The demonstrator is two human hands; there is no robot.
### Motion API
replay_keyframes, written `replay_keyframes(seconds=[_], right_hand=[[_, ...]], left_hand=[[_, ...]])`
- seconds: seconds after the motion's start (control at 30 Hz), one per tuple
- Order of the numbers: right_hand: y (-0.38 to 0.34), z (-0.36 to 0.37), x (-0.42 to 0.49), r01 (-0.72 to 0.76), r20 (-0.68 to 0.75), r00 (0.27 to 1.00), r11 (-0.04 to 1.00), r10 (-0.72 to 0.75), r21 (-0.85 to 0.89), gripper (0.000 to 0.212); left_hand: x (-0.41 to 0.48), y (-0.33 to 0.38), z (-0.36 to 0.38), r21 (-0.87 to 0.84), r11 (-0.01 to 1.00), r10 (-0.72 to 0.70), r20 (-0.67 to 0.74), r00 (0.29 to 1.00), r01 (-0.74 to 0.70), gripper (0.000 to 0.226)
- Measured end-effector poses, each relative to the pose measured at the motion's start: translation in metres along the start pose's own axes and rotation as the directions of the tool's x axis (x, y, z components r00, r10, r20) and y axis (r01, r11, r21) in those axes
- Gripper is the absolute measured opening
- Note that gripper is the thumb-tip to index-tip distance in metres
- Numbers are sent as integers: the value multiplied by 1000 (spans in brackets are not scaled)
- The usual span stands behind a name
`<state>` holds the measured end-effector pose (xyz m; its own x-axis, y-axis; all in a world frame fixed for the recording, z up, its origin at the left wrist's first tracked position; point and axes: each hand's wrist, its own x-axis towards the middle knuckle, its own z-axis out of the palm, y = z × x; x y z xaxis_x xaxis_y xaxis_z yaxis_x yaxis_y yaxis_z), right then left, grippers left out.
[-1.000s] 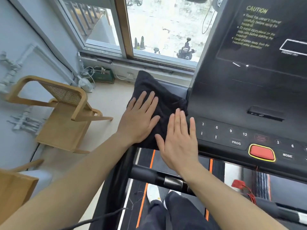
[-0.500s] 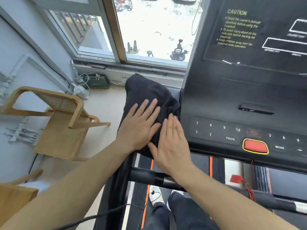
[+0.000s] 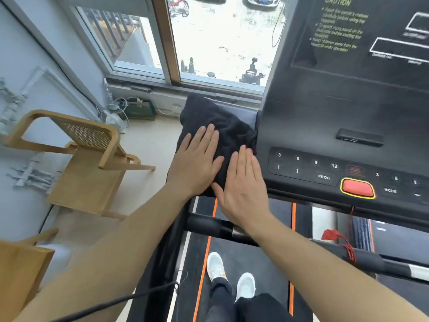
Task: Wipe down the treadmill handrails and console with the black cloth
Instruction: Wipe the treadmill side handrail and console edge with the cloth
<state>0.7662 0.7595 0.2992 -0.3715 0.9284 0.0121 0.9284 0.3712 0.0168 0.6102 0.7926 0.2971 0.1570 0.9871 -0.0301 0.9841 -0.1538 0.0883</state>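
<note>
Black cloth (image 3: 220, 126) lay flat on ledge just left of console (image 3: 348, 135), long axis running away from me. My left hand (image 3: 197, 163) and right hand (image 3: 243, 182) pressed it, fingers straight, together; right hand nearer console, wipe likely headed right.

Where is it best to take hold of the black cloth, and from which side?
Grip the black cloth at its bunched right edge, beside the console, coming down from above. The folds there stand up enough to pinch; the rest lies flat, pressed under the left hand and right hand. The left edge, which seems to hang over the side, would also serve.
</note>
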Motion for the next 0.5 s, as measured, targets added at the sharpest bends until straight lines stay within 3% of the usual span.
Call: replay_keyframes(seconds=[0.17, 0.5], right_hand=[[-13, 1, -40, 76, 26, 997, 997, -76, -3, 81], [10, 6, -4, 117, -70, 989, 978, -131, -175, 55]], left_hand=[[-62, 7, 7, 44, 999, -16, 14, 1000, 15, 68], [-40, 9, 6, 155, 988, 19, 15, 1000, -21, 73]])
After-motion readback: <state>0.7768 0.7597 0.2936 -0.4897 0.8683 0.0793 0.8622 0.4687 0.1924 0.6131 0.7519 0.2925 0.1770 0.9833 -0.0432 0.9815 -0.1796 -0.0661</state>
